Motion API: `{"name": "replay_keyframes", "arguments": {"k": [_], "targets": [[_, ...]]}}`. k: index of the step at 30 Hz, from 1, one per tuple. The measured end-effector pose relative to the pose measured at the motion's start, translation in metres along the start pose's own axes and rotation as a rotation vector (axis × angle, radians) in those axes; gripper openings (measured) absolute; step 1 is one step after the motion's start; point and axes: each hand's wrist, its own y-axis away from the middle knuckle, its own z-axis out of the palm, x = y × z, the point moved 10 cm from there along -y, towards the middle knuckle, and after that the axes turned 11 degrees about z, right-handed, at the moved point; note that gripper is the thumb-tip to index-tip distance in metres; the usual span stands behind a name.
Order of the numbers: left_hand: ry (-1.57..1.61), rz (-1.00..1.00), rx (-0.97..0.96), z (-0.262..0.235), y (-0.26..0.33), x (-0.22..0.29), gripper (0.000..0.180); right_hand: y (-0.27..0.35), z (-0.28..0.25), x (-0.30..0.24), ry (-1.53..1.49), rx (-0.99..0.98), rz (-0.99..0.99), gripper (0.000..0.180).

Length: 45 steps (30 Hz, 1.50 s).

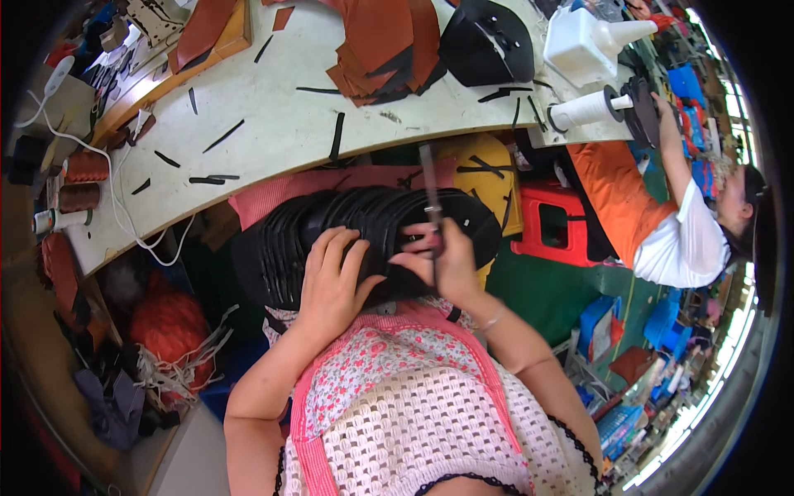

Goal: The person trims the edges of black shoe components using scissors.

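A long fanned stack of black leather pieces (364,227) lies across my lap, just below the white table's edge. My left hand (331,281) rests flat on the stack, fingers spread over the pieces. My right hand (442,260) is closed around a thin dark-handled tool (430,194) that points up toward the table, its pink lower part (436,241) between my fingers. A thin bracelet sits on my right wrist.
The white table (273,116) carries brown leather pieces (380,37), black strips, a black curved part (488,41) and white thread cones (587,107). A red stool (554,223) stands at right. Another person (678,223) in white and orange reaches toward the table. A red bundle (169,331) lies lower left.
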Motion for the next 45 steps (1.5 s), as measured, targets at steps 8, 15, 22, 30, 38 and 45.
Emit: {"name": "replay_keyframes", "arguments": {"k": [8, 15, 22, 30, 38, 45], "targets": [[0.06, 0.053, 0.035, -0.013, -0.01, 0.019, 0.054, 0.022, -0.033, 0.008, -0.21, 0.144, -0.024, 0.031], [1.354, -0.454, 0.133, 0.066, -0.037, 0.014, 0.054, 0.072, -0.078, -0.067, 0.003, 0.154, -0.214, 0.023], [1.427, -0.517, -0.055, 0.066, -0.043, 0.02, 0.047, 0.075, -0.116, -0.123, 1.154, 0.133, -0.47, 0.054], [1.456, -0.509, -0.044, 0.064, -0.044, 0.027, 0.044, 0.074, -0.098, -0.135, 1.225, -0.054, -0.49, 0.058], [1.379, -0.505, -0.08, 0.055, -0.044, 0.025, 0.044, 0.068, -0.103, -0.116, 1.355, -0.018, -0.414, 0.052], [1.264, -0.426, -0.113, 0.048, -0.051, 0.032, 0.041, 0.071, -0.077, -0.151, 1.276, 0.067, -0.677, 0.049]]}}
